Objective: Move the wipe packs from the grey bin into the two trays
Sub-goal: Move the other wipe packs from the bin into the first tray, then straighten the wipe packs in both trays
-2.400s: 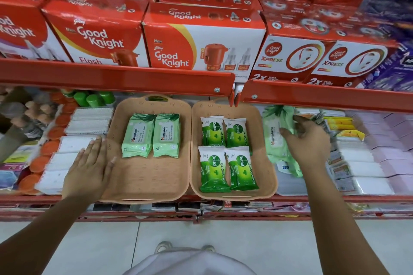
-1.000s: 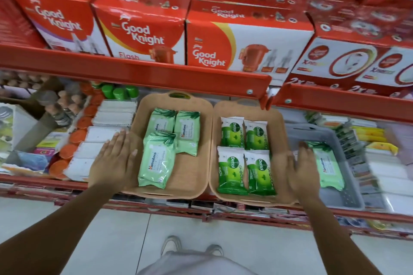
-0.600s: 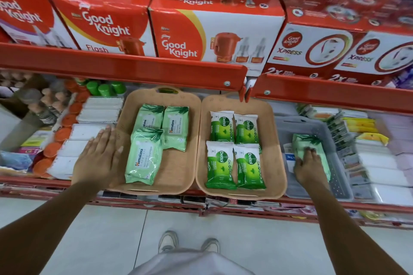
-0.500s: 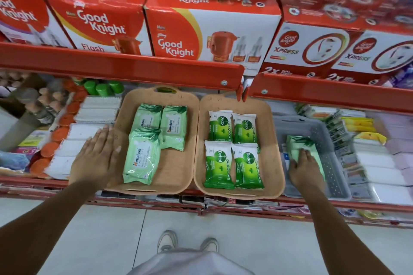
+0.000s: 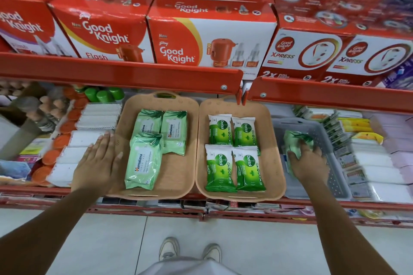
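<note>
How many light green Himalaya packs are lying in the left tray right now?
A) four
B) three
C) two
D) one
B: the left tray holds three Himalaya packs, two side by side at the back and one in front partly overlapping them.

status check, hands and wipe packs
Left hand flat on left tray edge. Right hand gripping pale green wipe pack in grey bin. Nothing blocking.
</note>
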